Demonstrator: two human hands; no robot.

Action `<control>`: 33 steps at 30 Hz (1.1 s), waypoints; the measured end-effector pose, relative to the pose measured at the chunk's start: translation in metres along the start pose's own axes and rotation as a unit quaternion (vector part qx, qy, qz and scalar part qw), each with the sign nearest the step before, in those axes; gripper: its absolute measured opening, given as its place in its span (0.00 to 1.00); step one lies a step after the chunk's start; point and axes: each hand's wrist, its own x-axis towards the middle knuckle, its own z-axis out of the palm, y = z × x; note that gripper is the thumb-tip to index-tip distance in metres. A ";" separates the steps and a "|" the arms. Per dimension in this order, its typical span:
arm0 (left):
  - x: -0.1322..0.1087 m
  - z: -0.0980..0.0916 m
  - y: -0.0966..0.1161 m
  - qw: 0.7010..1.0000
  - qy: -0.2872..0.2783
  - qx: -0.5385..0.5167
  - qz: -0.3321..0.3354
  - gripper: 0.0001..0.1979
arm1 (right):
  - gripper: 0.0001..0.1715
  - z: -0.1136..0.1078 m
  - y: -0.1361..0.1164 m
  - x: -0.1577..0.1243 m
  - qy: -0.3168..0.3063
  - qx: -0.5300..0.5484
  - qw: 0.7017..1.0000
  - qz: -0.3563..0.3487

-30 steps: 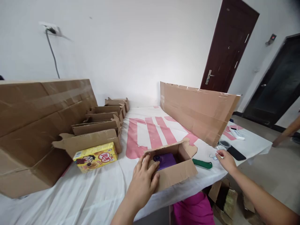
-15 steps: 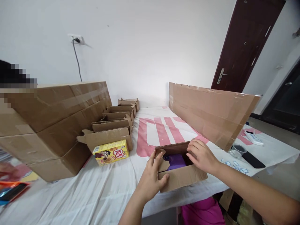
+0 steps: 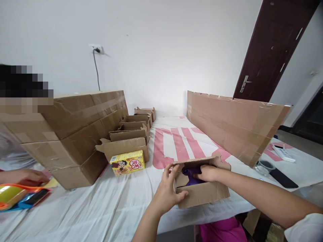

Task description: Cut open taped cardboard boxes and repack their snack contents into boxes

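Observation:
An open cardboard box [image 3: 205, 195] stands near the front edge of the cloth-covered table. My left hand [image 3: 165, 191] grips its left end, thumb on the front wall and fingers over the back edge. Inside lies a purple object [image 3: 191, 180] with a round dark spot at its left; its kind cannot be made out. My right hand [image 3: 210, 173] reaches into the box, thumb and fingers closed on the purple object, some fingertips hidden. A yellow snack box [image 3: 128, 163] lies to the left, against a row of open cardboard boxes [image 3: 126, 146].
Stacked cartons [image 3: 78, 144] form a wall on the left; behind it a co-worker's hand [image 3: 25, 176] is near an orange-and-blue item [image 3: 25, 196]. At right stand a cardboard panel [image 3: 232, 124], a small clear cup [image 3: 264, 166] and a dark flat object [image 3: 285, 178].
My right hand has gone from the box's right rim down into it, onto the purple object. The box's right flap now stands out. The whole view has shifted slightly.

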 end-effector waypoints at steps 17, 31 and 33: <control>0.012 0.007 -0.028 0.988 -0.039 -0.130 0.072 0.60 | 0.14 0.017 0.004 -0.008 -0.001 0.327 0.937 -0.124; 0.007 -0.017 -0.037 0.983 -0.042 -0.178 0.003 0.68 | 0.32 -0.044 0.028 -0.040 0.314 0.435 0.813 -0.227; 0.004 -0.032 -0.037 0.985 -0.024 -0.168 -0.004 0.65 | 0.31 -0.043 0.038 -0.036 0.321 0.518 0.774 -0.173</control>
